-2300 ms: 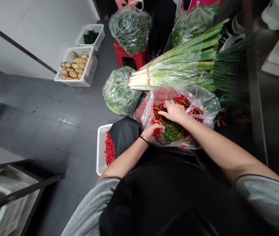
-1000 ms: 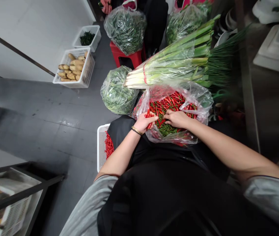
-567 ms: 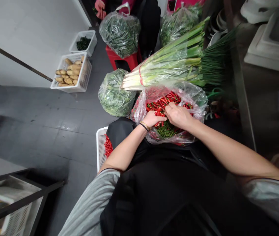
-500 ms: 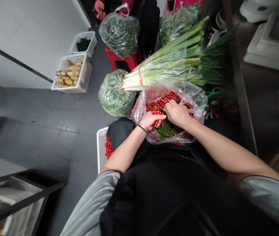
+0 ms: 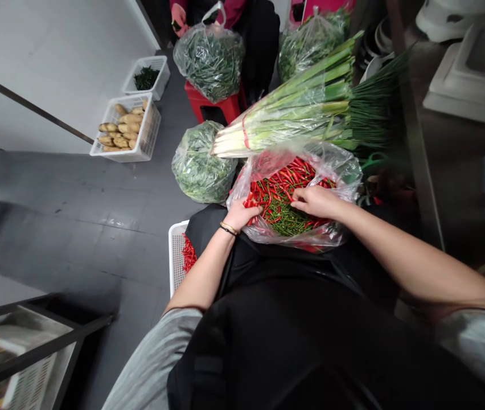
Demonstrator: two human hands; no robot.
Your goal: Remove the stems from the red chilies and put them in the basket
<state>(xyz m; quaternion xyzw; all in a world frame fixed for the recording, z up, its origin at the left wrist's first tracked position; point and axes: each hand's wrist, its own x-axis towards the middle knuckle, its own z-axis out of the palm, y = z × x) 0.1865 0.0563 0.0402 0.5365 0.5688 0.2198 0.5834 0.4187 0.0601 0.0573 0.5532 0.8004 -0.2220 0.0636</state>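
A clear plastic bag on my lap holds many red chili peppers and a heap of green stems. At the bag's left rim, my left hand is closed around several chili peppers, whose red tips show past the fingers. My right hand is over the right part of the heap, its fingers curled together just above the stems. Whatever those fingers pinch, if anything, is too small to make out. Beside my left leg, a white basket contains loose red chilies, partly hidden by my arm.
Bagged leeks lie just beyond the chili bag. Bagged greens sit to their left, another bag on a red stool. White baskets hold tubers and greens. Another person's hand appears behind. A metal edge runs along the right.
My left hand has moved left to the bag's rim with the chilies. My right hand has shifted slightly right and down, so the hands are farther apart and more chilies show.
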